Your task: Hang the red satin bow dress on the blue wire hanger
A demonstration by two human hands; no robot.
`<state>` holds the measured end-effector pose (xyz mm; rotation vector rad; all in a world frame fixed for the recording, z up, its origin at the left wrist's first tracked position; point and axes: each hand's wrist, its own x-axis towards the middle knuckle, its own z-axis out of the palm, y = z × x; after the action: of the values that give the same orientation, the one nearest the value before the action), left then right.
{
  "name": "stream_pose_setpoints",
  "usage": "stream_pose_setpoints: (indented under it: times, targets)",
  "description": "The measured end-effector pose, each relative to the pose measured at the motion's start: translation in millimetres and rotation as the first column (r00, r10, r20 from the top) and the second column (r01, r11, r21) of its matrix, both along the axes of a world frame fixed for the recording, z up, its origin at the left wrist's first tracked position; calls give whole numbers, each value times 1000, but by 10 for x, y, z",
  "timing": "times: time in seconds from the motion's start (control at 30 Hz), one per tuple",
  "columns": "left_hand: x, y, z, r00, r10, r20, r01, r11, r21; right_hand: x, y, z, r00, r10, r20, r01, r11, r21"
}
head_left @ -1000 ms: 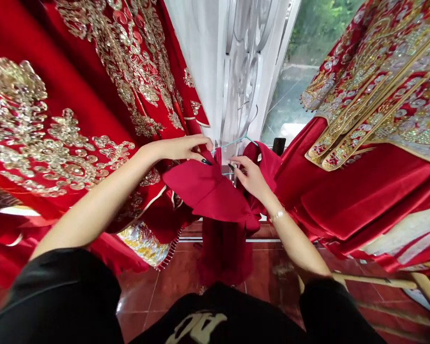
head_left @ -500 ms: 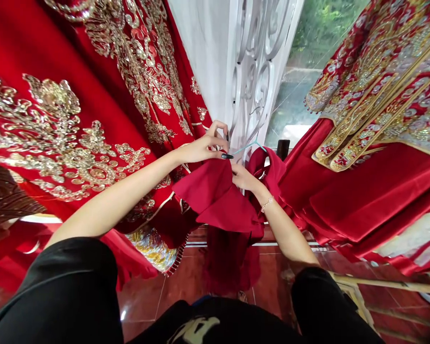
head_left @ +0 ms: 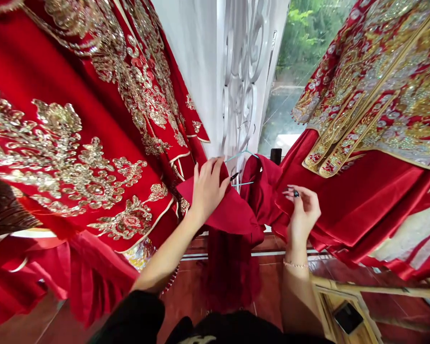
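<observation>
Adjusting a Ruffled Garment on Its Hanger

Clock directions are centred on the garment; 12 points away from the wearer.

1. Nearest zone. A wooden frame (head_left: pixel 376 288) stands at 4 o'clock, with a dark flat object (head_left: pixel 348 317) on it. Route the right forearm clear of both.

2. Right hand (head_left: pixel 303 212). Located at 3 o'clock, fingers half curled toward the thumb, beside the garment's edge; whether fabric is pinched cannot be told. Recommended: work with light fingertip contact, since a hard pull could drag the cloth off the support.

3. Left hand (head_left: pixel 208 188). Located at 10 o'clock, laid over the fabric with the thumb spread apart; whether the fingertips grip cannot be told. Recommended: use it as the steadying hand. Keep the long nails flat to avoid snags.

4. Garment (head_left: pixel 238 215). The plain red piece hangs between the hands, ruffle uppermost, lower part falling toward 6 o'clock. Smooth the ruffle outward evenly.

5. Hanger (head_left: pixel 241 184). Its thin teal bars show at 12 to 1 o'clock. Check that both shoulders seat equally; the left end is covered.

6. Far zone. Embroidered garments flank at 10 o'clock (head_left: pixel 100 186) and 2 o'clock (head_left: pixel 376 95); avoid catching their beadwork. White scrollwork (head_left: pixel 251 95) rises behind at 12 o'clock.
</observation>
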<state>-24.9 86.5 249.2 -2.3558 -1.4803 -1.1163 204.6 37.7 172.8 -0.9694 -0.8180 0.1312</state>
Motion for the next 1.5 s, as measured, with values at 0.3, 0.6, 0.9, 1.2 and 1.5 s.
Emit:
stream_pose_setpoints:
  times: [0.3, 0.6, 0.9, 1.2, 1.5]
  targets:
    - [334, 395, -323, 973, 221, 64, -216, 973, -85, -210, 878, 297, 697, 81, 713, 358, 821, -444]
    - [-256, 522, -64, 999, 29, 20, -25, 984, -175, 346, 693, 456, 588, 261, 766, 317, 797, -514]
    - [-353, 480, -133, 954, 154, -256, -201, 965, -168, 233, 642, 425, 501, 70, 863, 571, 722, -390]
    - [-444, 427, -32, 905, 127, -405, -199, 970, -140, 419, 601, 441, 514, 88, 853, 607, 665, -434]
    - [-417, 407, -76, 932, 64, -355, -149, 965, -218, 454, 666, 241, 577, 93, 812, 486, 759, -433]
